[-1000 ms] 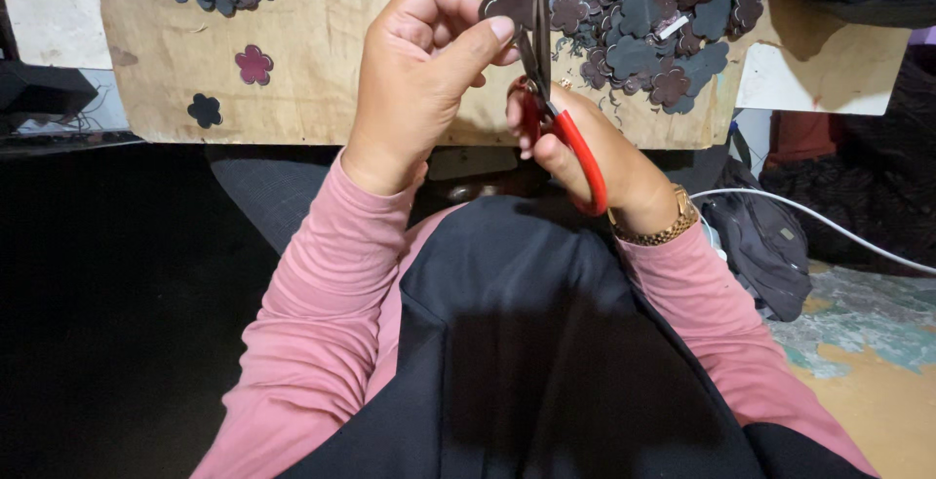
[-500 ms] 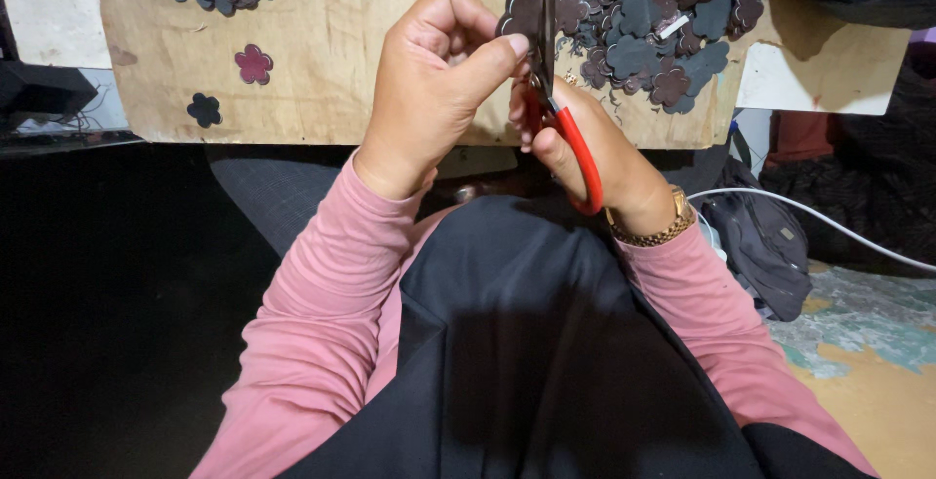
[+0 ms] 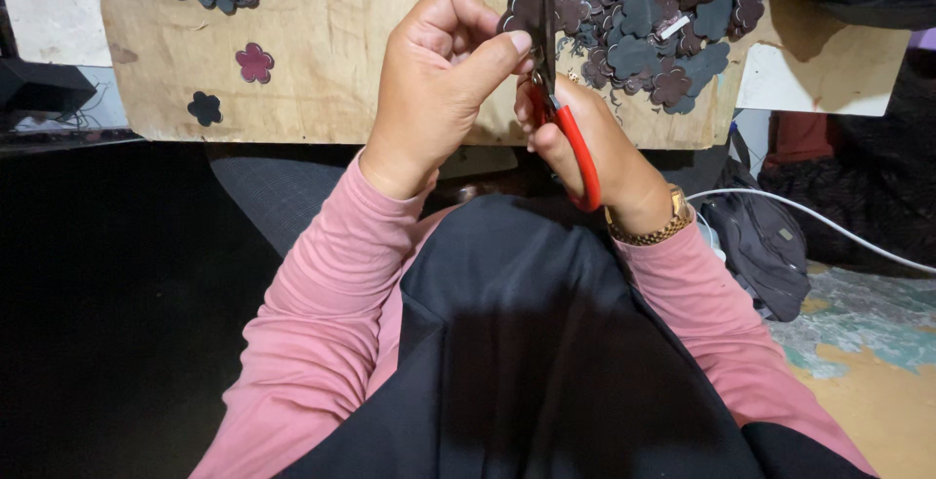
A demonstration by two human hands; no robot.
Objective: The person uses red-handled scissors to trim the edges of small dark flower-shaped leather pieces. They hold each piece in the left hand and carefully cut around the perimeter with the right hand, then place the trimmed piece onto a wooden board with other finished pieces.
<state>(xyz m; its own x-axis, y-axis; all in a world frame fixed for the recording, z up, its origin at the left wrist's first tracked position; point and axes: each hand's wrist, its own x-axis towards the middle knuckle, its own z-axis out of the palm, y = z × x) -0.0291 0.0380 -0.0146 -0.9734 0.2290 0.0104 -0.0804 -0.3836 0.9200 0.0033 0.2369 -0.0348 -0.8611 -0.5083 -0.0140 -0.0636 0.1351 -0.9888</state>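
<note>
My left hand (image 3: pixel 434 89) pinches a dark flower cutout (image 3: pixel 520 11); right hand (image 3: pixel 595 143) fingers clamp red scissors (image 3: pixel 565 118) beside it.

- The left hand (image 3: pixel 439 89) has turned the dark flower piece (image 3: pixel 519 13) against the scissors (image 3: pixel 546 60).
- The scissors' blades now stand more upright over the wooden board (image 3: pixel 322 60).

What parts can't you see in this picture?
- Scissors: head view, blade tips cut off by the top edge; lower handle hidden inside the right hand.
- Dark flower piece: mostly covered by the left hand fingers and the blades.
- Pile of flower shapes: runs off the top edge, too overlapped to count.
- Board: far part beyond the top edge.
</note>
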